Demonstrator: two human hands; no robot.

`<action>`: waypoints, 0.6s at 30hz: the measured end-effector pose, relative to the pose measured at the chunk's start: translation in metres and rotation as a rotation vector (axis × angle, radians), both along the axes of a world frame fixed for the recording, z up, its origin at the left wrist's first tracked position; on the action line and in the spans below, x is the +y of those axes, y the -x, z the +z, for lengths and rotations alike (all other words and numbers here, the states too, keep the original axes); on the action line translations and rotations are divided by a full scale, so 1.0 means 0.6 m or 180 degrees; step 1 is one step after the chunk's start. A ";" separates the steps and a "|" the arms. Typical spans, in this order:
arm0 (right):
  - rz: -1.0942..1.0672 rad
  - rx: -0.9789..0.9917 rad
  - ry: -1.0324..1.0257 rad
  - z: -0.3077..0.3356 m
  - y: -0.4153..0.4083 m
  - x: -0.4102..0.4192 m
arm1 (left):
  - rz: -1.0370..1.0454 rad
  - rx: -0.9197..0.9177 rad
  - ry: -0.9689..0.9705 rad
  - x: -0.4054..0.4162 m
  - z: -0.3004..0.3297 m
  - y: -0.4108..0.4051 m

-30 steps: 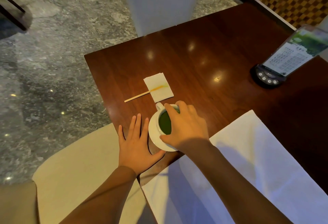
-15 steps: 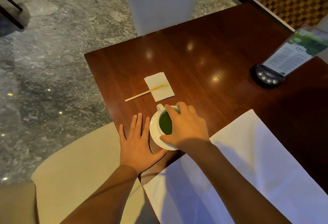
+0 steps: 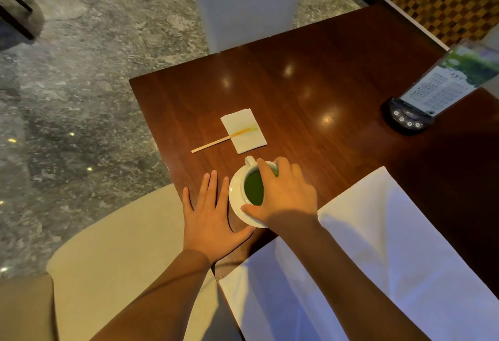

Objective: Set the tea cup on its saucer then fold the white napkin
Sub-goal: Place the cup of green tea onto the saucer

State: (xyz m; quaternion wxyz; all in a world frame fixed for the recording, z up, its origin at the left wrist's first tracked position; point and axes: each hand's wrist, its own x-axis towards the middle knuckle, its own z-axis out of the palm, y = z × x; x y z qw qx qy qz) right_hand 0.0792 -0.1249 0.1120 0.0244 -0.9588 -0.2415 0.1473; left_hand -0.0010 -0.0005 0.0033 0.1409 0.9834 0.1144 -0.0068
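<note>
Cup [image 3: 252, 186] full, my right hand [image 3: 286, 197] clamps its rim; a jerk spills onto napkin [image 3: 378, 232] beside. Left hand [image 3: 209, 219] flat, open.

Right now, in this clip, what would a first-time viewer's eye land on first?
The white tea cup of bright green drink near the table's front left edge draws the eye, with the right hand gripping its rim from above and the left hand lying flat beside it. Next comes the large white napkin spread unfolded to the right, then the wooden stirrer resting partly on a small stained paper napkin behind the cup.
</note>
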 end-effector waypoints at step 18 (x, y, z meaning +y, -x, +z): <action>-0.0041 -0.0069 -0.0126 0.031 0.019 -0.016 | -0.0141 0.0189 -0.0047 0.007 0.003 0.002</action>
